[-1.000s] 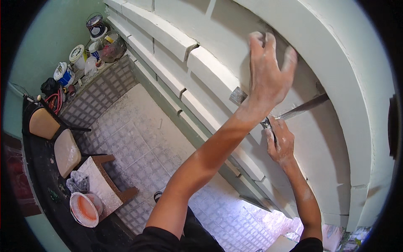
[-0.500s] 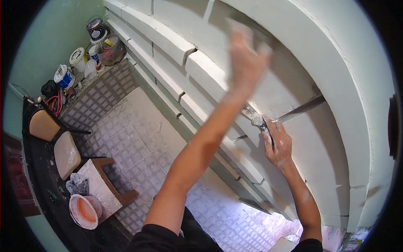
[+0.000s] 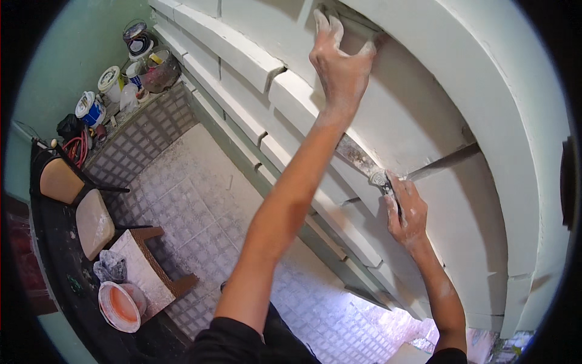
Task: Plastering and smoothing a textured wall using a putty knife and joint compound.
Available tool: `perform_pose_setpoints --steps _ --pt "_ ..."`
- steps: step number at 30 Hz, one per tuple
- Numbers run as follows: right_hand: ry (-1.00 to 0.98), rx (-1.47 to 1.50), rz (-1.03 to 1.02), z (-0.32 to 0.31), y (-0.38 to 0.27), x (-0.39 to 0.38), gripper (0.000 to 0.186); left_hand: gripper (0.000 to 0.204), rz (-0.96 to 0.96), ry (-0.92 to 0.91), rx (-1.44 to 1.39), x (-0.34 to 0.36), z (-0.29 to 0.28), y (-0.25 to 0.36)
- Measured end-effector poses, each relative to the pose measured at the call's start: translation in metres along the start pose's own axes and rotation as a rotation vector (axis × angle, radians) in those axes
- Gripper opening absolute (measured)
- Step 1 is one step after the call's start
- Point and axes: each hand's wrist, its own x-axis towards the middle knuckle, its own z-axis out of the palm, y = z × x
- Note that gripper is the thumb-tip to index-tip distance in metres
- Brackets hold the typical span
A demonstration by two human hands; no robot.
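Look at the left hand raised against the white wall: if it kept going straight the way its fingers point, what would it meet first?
The left hand points up along the white wall. First in line appears to be the dark groove just past its fingertips, though depth is hard to judge.

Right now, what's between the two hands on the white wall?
In the head view, a putty knife blade crosses the white wall between the left hand and right hand, which grips its handle.

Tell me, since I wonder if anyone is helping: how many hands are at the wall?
2. The left hand is high on the white wall; the right hand is lower, gripping a putty knife. Both are the person's own; none looks hidden.
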Motion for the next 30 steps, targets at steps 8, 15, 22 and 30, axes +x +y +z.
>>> perform_pose_setpoints --steps 8,15,22,30 --pt "-0.009 -0.004 0.034 -0.001 0.001 -0.007 0.051 0.045 0.481 -0.222 0.213 -0.048 -0.001 0.012" --pt "-0.01 -0.003 0.065 -0.004 -0.003 -0.005 0.049 0.035 0.067 -0.17 0.11 -0.026 -0.011 0.016" --pt "-0.01 -0.001 0.033 -0.001 -0.003 -0.006 0.05 0.038 -0.28 -0.19 0.203 0.015 -0.013 0.008" --pt "-0.009 -0.046 -0.003 0.001 0.005 -0.008 0.049 0.066 0.334 -0.368 0.067 -0.097 0.004 0.031"
